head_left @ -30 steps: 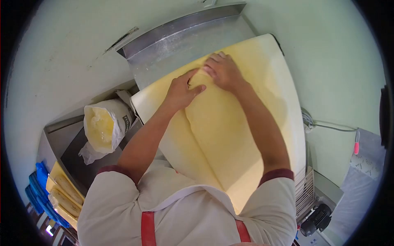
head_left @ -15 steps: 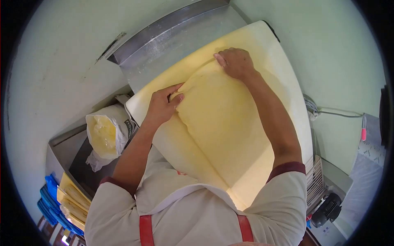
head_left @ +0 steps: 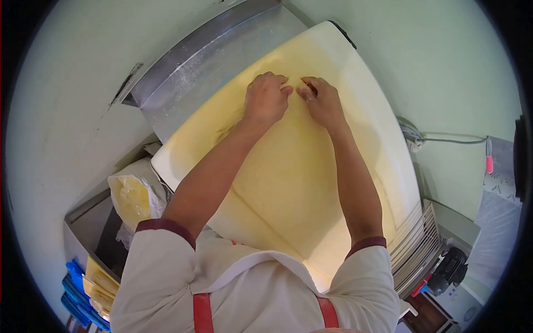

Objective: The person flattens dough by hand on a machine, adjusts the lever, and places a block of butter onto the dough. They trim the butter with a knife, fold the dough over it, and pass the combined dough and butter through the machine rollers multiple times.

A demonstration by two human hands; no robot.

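Note:
A broad, pale yellow sheet of dough (head_left: 288, 172) covers most of a white board (head_left: 361, 66) in front of me. My left hand (head_left: 268, 99) is at the dough's far part, its fingers curled and pinched on it. Close by on the right, my right hand (head_left: 322, 101) pinches the dough with thumb and fingers bent together. A small gap separates the two hands. The dough between their fingertips is too small to make out clearly. A fold line crosses the dough nearer to my body.
Behind the board is a flour-dusted steel surface (head_left: 205, 66) with a raised rim. An open white bag (head_left: 133, 200) with yellow contents stands at left. To the right are a wire rack (head_left: 416, 247), a black motor (head_left: 448, 270) and a cable (head_left: 452, 141) along the wall.
My left hand has moved right and farther away, up beside my right hand. The right hand has turned slightly and shifted nearer. The fold under my hands looks flatter.

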